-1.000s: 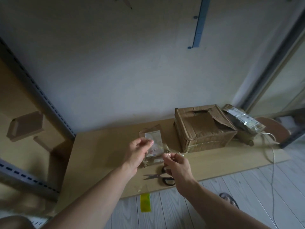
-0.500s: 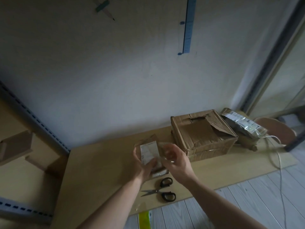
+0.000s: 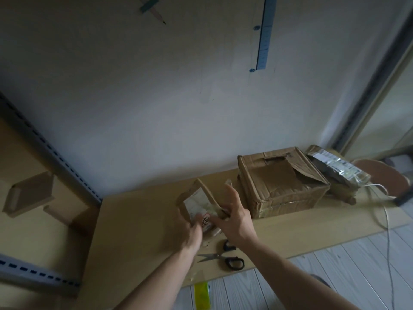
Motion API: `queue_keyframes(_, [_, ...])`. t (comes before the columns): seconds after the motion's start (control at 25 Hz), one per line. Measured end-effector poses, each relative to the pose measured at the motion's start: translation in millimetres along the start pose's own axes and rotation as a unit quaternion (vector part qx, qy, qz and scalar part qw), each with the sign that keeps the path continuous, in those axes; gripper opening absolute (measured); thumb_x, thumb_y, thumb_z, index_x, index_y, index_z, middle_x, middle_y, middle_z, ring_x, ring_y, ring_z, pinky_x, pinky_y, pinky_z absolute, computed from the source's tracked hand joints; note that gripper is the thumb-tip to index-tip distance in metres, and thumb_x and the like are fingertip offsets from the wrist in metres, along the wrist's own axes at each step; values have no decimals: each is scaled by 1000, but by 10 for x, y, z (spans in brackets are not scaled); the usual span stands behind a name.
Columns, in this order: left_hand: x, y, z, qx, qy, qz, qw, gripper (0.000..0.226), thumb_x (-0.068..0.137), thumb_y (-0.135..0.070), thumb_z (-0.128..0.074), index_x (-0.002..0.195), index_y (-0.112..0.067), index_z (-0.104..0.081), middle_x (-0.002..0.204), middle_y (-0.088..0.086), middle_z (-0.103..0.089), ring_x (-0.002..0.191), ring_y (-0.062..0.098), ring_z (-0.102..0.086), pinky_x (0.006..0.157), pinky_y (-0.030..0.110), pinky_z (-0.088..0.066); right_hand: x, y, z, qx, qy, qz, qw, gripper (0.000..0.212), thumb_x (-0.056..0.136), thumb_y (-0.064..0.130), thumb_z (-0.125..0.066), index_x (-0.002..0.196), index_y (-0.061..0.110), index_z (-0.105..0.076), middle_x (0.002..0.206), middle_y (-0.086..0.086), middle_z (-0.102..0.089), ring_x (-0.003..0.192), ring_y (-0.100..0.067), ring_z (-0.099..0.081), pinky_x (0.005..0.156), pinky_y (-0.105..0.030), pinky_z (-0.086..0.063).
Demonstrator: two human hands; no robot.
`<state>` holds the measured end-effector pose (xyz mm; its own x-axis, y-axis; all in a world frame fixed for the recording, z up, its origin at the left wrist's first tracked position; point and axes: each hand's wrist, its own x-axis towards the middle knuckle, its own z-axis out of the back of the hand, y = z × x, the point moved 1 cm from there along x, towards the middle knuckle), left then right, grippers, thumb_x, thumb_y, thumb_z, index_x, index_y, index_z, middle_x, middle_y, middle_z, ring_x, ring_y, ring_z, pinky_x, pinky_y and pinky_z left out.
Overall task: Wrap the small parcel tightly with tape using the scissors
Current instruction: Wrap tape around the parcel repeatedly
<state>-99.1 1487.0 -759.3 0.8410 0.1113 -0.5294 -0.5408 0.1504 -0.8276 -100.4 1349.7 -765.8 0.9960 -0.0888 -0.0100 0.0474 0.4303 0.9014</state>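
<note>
Table [image 3: 138, 220]: pale wood against the wall, small parcel [image 3: 197, 203] held tilted over it.
Left hand [image 3: 192, 233]: grips the parcel's lower edge.
Right hand [image 3: 237, 217]: fingers spread, flat on its right side (smoothing tape, I'd guess); press hard, no slack.
Scissors [image 3: 223, 258]: near, untouched.
Torn box [image 3: 283, 184]: contents hidden.

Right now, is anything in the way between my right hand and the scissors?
Nothing visible is. The scissors lie uncovered on the table, on your side of the parcel and close under your right hand, which touches the parcel while your left hand holds it. Your own wrist hides part of one handle.
</note>
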Motion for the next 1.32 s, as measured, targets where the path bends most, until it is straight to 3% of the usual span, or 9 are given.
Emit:
queue_keyframes(0.12, [-61, 27, 93, -66, 20, 70, 995, 56, 101, -57, -34, 117, -9, -56, 113, 11, -64, 101, 30, -65, 80, 42, -57, 56, 156, 1, 16, -9, 26, 1000, 97, 80, 20, -84, 153, 33, -23, 94, 19, -66, 76, 17, -61, 73, -3, -51])
queue_keyframes(0.2, [-114, 38, 203, -82, 25, 115, 990, 43, 106, -42, -36, 86, -10, -57, 80, 9, -67, 72, 26, -66, 61, 35, -57, 111, 264, 7, 9, 6, 46, 999, 98, 78, 23, -84, 153, 33, -23, 87, 20, -67, 77, 9, -65, 73, -3, -48])
queue_keyframes(0.4, [-118, 116, 500, -52, 77, 68, 993, 38, 104, -25, -37, 96, 0, -65, 75, 18, -75, 59, 26, -69, 50, 27, -50, 242, 548, 13, -38, 62, 71, 995, 104, 75, 24, -86, 154, 36, -20, 81, 18, -65, 72, 1, -63, 72, -11, -49])
queue_keyframes(0.52, [-338, -54, 575, 156, 148, -21, 977, 17, 96, -24, -51, 113, -28, -52, 76, 1, -61, 49, 14, -56, 41, 18, -38, 258, 582, 7, -37, 68, 60, 995, 104, 73, 15, -85, 154, 36, -21, 90, 16, -63, 81, -11, -65, 86, -29, -55])
queue_keyframes(0.64, [-174, -87, 698, 452, 52, -283, 844, 115, 64, -42, -81, 150, -36, -5, 139, 5, -51, 120, 26, -56, 96, 23, -48, 281, 561, -36, -38, 66, 69, 995, 104, 71, 15, -84, 152, 37, -23, 93, 13, -70, 82, -12, -66, 86, -32, -57])
queue_keyframes(0.72, [14, -113, 777, 491, 74, -348, 795, 146, 52, -54, -84, 154, -24, 17, 165, 12, -14, 151, 31, -13, 121, 46, -19, 308, 552, -87, -35, 79, 83, 993, 104, 68, 16, -82, 151, 38, -23, 90, 11, -75, 83, -13, -69, 85, -36, -58])
queue_keyframes(0.96, [163, -149, 742, 475, 43, -426, 769, 123, 44, -55, -80, 148, -16, -26, 134, -4, -46, 124, 17, -45, 110, 38, -37, 344, 473, 25, 80, 74, 60, 992, 72, 70, 38, -82, 135, 33, -51, 113, 6, -71, 108, -15, -67, 94, -47, -56])
queue_keyframes(1.16, [221, -58, 799, 599, -9, -322, 733, 125, 46, -58, -78, 149, -18, -20, 139, -1, -39, 127, 25, -41, 103, 46, -38, 292, 716, 270, 60, -58, 108, 991, 14, 80, 34, -82, 84, 28, -70, 95, 8, -66, 93, -7, -63, 73, -22, -53])
queue_keyframes(1.32, [262, 48, 848, 639, 29, -262, 723, 132, 53, -52, -83, 155, -18, -6, 145, 3, -32, 136, 28, -34, 107, 55, -32, 192, 757, 346, 23, 74, 84, 993, 14, 81, 15, -81, 73, 21, -70, 68, 13, -71, 65, 3, -60, 62, -11, -44])
